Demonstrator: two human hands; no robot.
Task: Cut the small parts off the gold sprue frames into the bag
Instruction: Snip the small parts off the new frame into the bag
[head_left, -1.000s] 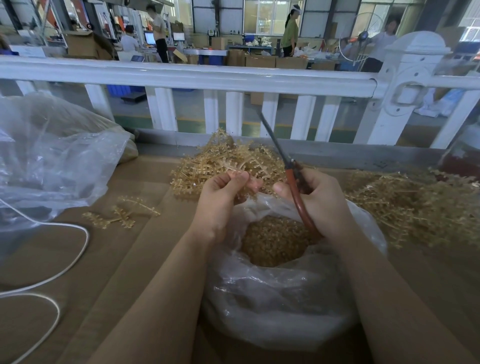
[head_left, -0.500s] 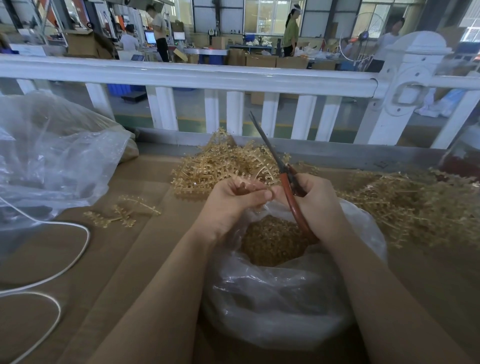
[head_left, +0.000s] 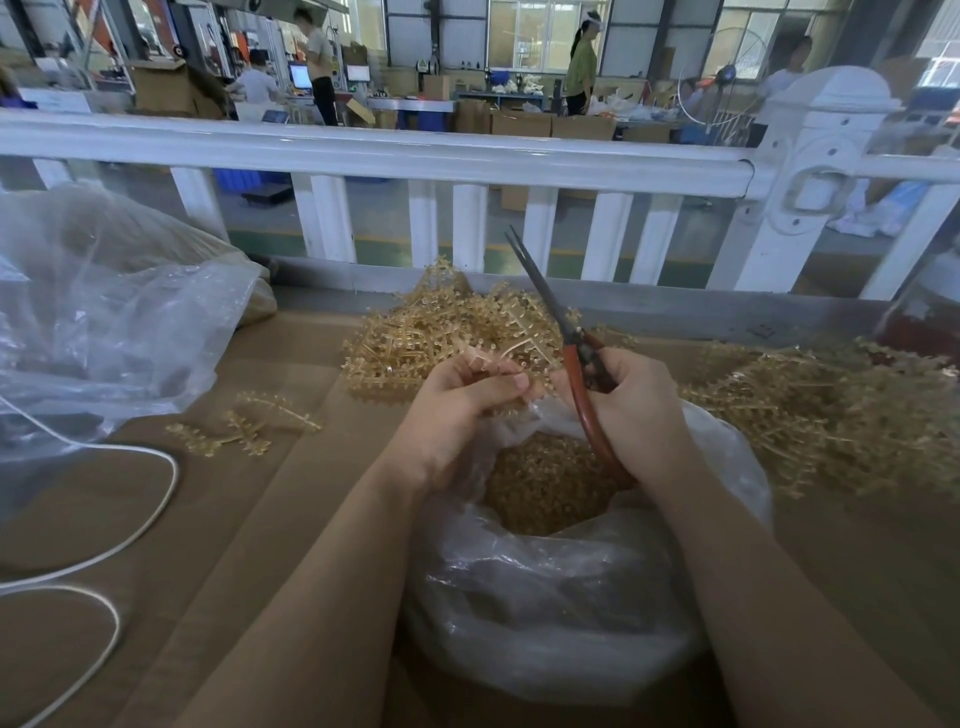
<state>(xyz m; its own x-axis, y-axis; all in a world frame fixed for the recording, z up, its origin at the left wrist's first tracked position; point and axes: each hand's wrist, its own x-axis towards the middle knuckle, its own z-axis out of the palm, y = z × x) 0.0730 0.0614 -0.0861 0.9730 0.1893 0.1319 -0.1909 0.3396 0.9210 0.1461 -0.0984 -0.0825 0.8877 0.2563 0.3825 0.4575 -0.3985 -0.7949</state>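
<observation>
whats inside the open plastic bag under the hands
The bag holds a heap of small gold cut-off parts. How deep the heap goes is hidden by the cloudy plastic and the forearms.

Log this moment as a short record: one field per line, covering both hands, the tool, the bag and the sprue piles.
left hand: pinches a gold sprue frame over the bag mouth
right hand: grips the scissors, blades pointing up and away, tips slightly parted
bag: clear plastic, open, holds a heap of cut parts
centre sprue pile: behind the hands
right sprue pile: beside the bag
loose frames: on the cardboard, left of the hands
white cable: looped at far left
</observation>
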